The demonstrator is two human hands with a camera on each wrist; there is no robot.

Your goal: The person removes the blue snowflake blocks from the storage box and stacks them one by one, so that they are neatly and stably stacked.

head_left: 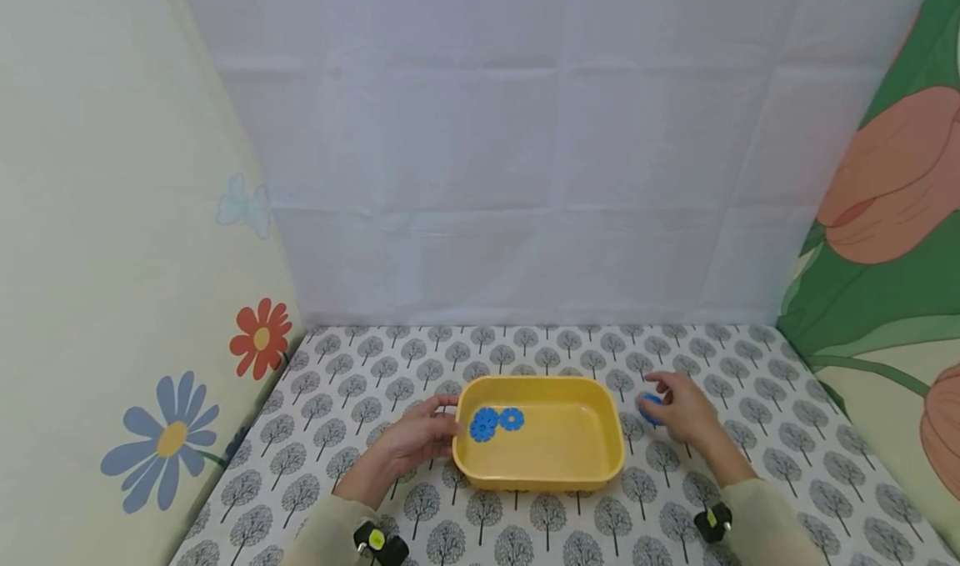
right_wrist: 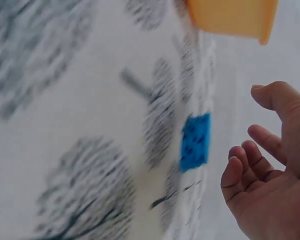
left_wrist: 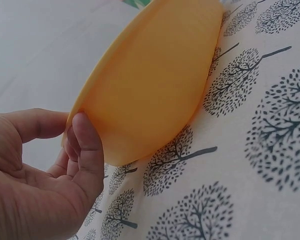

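Observation:
A yellow plastic tub [head_left: 558,474] stands in front of me in the head view. Blue flower-shaped discs [head_left: 512,419] lie at its left end, some overlapping. My left hand [head_left: 422,434] is at the tub's left side; in the left wrist view its thumb and fingers hold the rim of the tub [left_wrist: 150,85]. To the right of the tub, my right hand [head_left: 684,412] hovers over a short blue piece [head_left: 651,409], fingers loosely bent. The right wrist view shows that blue piece [right_wrist: 195,142] with dark spots on its side, apart from the right hand [right_wrist: 270,160].
A white cloth printed with grey trees [head_left: 525,541] covers the table. A white sheet [head_left: 480,149] hangs behind it. Flower-painted panels close in the left [head_left: 150,257] and right [head_left: 892,216] sides.

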